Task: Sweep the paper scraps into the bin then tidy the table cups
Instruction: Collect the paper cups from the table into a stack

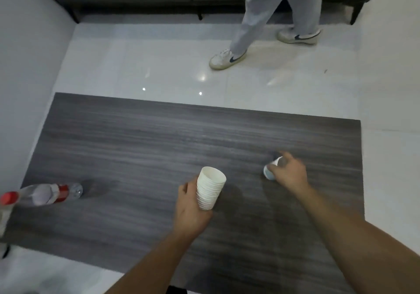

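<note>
My left hand (189,205) fingers grip the cup stack (210,188), mouth tilted up and away. My right hand (288,172) fingers curl round a tipped single cup (270,171) on the surface (141,139). A bottle (48,193) lies far left.

no readable text, dark swoosh logo on each white sneaker (228,59), bottle (48,194) label illegible
</note>
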Tool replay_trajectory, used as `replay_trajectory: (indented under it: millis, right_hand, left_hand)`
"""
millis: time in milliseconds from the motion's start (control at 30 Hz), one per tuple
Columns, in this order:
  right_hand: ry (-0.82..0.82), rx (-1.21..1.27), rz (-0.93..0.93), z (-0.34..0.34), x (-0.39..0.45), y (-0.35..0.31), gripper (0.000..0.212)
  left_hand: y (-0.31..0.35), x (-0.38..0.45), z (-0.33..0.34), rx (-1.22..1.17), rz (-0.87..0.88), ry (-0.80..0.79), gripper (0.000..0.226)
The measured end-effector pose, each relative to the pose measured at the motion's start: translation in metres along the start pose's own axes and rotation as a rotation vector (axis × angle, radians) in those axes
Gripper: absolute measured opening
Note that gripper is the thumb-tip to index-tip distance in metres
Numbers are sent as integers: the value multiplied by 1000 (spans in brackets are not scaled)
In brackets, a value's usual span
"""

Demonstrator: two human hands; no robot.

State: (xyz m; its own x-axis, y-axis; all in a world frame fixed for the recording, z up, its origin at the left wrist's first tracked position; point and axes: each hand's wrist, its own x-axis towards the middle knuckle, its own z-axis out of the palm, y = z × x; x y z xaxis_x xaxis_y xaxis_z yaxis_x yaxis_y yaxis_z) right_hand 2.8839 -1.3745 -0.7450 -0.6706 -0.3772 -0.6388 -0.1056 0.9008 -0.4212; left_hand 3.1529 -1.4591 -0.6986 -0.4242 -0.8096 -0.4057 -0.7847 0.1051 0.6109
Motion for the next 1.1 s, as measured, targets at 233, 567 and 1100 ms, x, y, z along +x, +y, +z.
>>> replay_trajectory:
  millis: [233, 567, 1100]
  right_hand:
    - [-340, 300, -328, 96, -110, -123, 60]
    - [-786, -499, -520, 262, -252, -231, 105]
    - [-333, -733, -761, 391, -332, -355, 35]
  left_hand:
    - [-70, -25, -44, -48, -88, 26, 83]
    - [-202, -126, -155, -267, -416, 184, 63]
    - [-348, -145, -340, -404, -608, 513, 86]
